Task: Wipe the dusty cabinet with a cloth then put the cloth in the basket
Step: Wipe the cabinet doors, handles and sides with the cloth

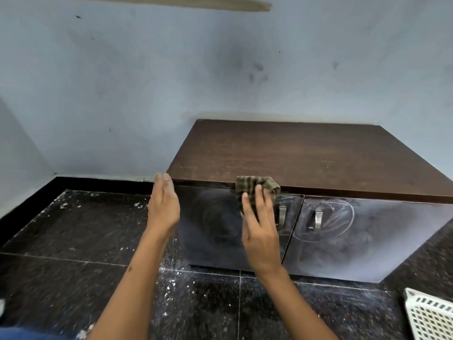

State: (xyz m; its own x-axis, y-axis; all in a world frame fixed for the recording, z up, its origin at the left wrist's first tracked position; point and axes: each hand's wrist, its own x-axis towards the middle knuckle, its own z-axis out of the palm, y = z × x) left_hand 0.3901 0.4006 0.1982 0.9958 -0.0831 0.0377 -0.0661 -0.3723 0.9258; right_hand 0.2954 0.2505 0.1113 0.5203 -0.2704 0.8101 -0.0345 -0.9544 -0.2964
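Head view. A low dark-brown cabinet (pixel 306 155) stood against a pale blue wall (pixel 220 69) on a black speckled tile floor (pixel 73 229). Its top was a wood-grain slab; its front carried two doors, each with a metal handle, the left handle (pixel 282 215) partly behind the right hand and the right handle (pixel 317 218) in full view. Both door faces showed a grey film of dust marked with curved swirls and streaks.

The right hand (pixel 259 231) pressed a checked brown-green cloth (pixel 255 186) flat against the upper part of the left door, just under the front edge of the cabinet top. Its fingers were extended and spread over the cloth rather than curled round it; the upper part of the cloth bunched above the fingertips and touched the edge of the top.

The left hand (pixel 163 204) was held open, fingers straight and together, holding nothing. It was beside the left front corner of the cabinet; whether the fingertips touched the corner could not be told.

A white plastic lattice basket (pixel 431 315) stood on the floor at the lower right edge of the view, well apart from the cloth and partly cut off by the frame. White flecks were scattered over the floor tiles in front of the cabinet.
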